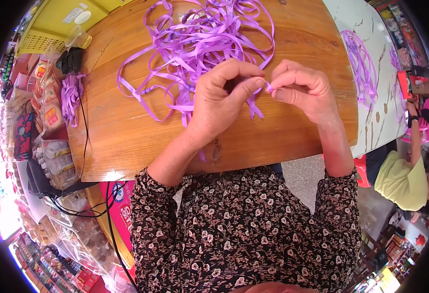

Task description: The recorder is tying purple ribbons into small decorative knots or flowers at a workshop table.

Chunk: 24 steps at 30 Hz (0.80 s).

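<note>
Close together over a smooth, brown-grained wooden table (283, 139), the left hand (222, 95) and the right hand (306, 90) both pinch a narrow purple ribbon (269, 87) between thumb and forefinger, a small crumpled bit showing in the gap; just beyond lies a tangled heap (204, 46) of flat, faintly glossy lilac bands, curling in loose loops

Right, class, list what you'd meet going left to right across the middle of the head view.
Purple ribbon bundle, left hand, pinched ribbon, right hand, ribbon loops on the white table, co-worker's yellow shirt.
</note>
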Each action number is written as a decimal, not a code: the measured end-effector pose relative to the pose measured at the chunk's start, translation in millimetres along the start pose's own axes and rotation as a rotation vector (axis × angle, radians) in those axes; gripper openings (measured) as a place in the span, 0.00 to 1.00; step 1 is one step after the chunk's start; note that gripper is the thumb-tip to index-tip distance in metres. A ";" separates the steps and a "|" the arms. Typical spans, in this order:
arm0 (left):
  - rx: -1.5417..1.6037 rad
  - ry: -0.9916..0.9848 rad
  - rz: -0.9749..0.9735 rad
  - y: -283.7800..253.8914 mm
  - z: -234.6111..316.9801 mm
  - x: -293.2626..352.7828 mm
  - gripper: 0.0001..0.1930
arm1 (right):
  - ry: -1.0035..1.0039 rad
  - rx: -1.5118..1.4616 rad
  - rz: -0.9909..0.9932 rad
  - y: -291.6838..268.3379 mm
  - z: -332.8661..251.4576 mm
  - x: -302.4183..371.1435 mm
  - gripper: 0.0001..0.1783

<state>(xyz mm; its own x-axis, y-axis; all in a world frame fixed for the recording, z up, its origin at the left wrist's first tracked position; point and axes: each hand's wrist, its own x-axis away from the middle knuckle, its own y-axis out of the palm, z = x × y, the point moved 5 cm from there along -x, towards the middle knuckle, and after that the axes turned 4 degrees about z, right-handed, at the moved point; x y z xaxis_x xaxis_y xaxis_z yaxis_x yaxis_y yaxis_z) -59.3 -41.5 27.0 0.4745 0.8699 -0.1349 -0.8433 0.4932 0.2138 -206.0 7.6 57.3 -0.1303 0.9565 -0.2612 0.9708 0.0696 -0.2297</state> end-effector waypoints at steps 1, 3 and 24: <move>0.001 -0.001 -0.002 3.6 1.1 0.5 0.01 | 0.067 -0.212 0.011 0.3 7.3 1.9 0.07; 0.228 -0.126 0.087 4.7 -0.9 1.0 0.03 | 0.103 -0.312 0.053 5.6 14.3 2.3 0.08; 0.335 -0.149 0.141 6.1 -5.1 8.1 0.05 | -0.239 0.403 0.308 13.2 -4.4 -4.1 0.15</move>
<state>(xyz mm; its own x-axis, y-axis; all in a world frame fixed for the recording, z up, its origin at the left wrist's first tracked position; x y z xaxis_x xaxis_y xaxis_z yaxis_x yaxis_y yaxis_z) -62.0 -31.5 22.3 0.4120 0.9095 0.0553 -0.7856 0.3238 0.5272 -191.8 5.8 59.5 0.0594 0.8215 -0.5671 0.8235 -0.3614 -0.4373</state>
